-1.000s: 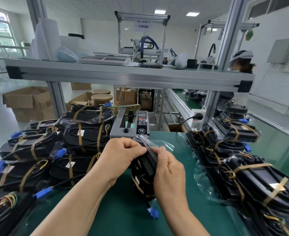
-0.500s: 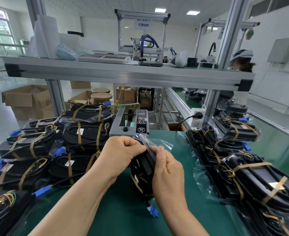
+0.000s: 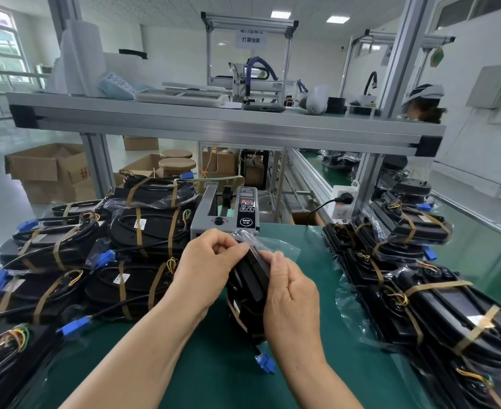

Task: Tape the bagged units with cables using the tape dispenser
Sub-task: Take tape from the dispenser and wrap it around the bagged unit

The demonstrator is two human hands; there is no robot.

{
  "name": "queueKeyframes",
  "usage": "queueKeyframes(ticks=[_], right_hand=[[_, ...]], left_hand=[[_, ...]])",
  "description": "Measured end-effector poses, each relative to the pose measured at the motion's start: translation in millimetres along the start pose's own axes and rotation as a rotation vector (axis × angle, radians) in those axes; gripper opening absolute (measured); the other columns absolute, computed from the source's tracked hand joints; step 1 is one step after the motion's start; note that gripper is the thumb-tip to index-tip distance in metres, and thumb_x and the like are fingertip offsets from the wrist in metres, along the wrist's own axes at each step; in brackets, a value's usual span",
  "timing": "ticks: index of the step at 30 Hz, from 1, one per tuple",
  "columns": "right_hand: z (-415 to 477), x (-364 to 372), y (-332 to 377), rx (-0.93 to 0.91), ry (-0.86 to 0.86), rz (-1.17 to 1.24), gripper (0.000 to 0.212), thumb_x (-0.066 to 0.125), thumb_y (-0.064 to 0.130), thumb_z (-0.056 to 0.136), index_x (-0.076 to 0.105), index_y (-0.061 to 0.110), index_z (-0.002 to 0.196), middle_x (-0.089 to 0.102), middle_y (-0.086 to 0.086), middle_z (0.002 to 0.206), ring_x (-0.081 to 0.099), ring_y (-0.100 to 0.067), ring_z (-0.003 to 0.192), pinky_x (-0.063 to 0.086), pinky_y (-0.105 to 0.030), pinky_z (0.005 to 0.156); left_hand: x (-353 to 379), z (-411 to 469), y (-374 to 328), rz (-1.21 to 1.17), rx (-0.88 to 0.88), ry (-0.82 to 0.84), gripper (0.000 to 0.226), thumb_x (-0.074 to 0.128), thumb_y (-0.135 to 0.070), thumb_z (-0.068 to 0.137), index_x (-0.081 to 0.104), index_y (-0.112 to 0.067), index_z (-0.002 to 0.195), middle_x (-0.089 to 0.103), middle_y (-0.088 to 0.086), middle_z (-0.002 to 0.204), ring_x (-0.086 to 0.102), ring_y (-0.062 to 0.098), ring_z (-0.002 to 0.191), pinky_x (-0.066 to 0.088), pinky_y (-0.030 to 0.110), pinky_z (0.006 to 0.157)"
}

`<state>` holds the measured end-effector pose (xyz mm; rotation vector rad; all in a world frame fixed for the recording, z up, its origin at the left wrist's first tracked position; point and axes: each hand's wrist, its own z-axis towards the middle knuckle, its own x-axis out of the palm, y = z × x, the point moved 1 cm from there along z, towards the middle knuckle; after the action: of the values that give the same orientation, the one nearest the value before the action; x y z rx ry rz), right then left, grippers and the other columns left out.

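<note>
Both the left hand (image 3: 205,270) and the right hand (image 3: 293,302) are gripping one black bagged unit (image 3: 250,278) upright over the green bench (image 3: 219,376), just before the tape dispenser (image 3: 225,214): left fingers (image 3: 228,246) are pinching the bag's top, right fingers (image 3: 278,261) are curling round its side.

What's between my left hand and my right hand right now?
Head view: the bagged black unit, on edge, fills the gap between left hand and right hand; both hold it.
</note>
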<state>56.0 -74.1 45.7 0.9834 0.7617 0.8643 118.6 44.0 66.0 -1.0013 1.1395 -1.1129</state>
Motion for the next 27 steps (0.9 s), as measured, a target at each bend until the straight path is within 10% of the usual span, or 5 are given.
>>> queueKeyframes(ticks=[8,15,19,22,27], right_hand=[[1,-4,-2,-0.002,-0.026,0.073,0.035,0.040,0.032,0.105,0.071,0.038,0.091,0.074,0.018,0.083,0.068,-0.002,0.082,0.055,-0.027,0.076],[5,-11,-13,0.007,0.006,0.125,0.037,0.041,0.026,0.107,0.076,0.029,0.096,0.077,0.014,0.091,0.072,-0.005,0.090,0.056,-0.030,0.083],[5,-18,-22,0.045,-0.019,0.165,0.042,0.040,0.027,0.107,0.077,0.033,0.088,0.077,0.014,0.087,0.071,-0.002,0.085,0.052,-0.014,0.072],[-1,-21,-32,0.083,-0.051,0.266,0.042,0.039,0.029,0.107,0.077,0.040,0.093,0.077,0.014,0.091,0.071,0.000,0.086,0.050,-0.008,0.070],[-12,-19,-49,0.086,0.050,0.445,0.039,0.047,0.055,0.096,0.076,0.030,0.107,0.076,-0.002,0.110,0.070,-0.020,0.108,0.055,-0.031,0.090]], left_hand=[[-8,0,-3,0.133,0.030,0.133,0.036,0.091,-0.031,0.064,0.065,-0.022,0.087,0.052,-0.005,0.073,0.050,0.005,0.061,0.049,0.023,0.059],[-9,8,-2,0.057,0.051,0.036,0.022,0.090,-0.021,0.067,0.068,-0.019,0.066,0.057,-0.010,0.052,0.051,0.007,0.050,0.046,0.030,0.059],[-11,3,11,0.069,0.092,-0.049,0.032,0.087,-0.034,0.071,0.064,-0.030,0.093,0.062,-0.008,0.082,0.056,0.007,0.069,0.047,0.021,0.062],[-17,-5,25,-0.052,-0.027,0.223,0.081,0.083,-0.058,0.065,0.051,-0.028,0.133,0.060,-0.009,0.120,0.058,0.004,0.110,0.047,0.015,0.086],[-22,-12,25,-0.052,-0.023,0.449,0.079,0.082,-0.054,0.054,0.061,-0.029,0.127,0.071,-0.008,0.120,0.065,0.007,0.113,0.048,0.034,0.105]])
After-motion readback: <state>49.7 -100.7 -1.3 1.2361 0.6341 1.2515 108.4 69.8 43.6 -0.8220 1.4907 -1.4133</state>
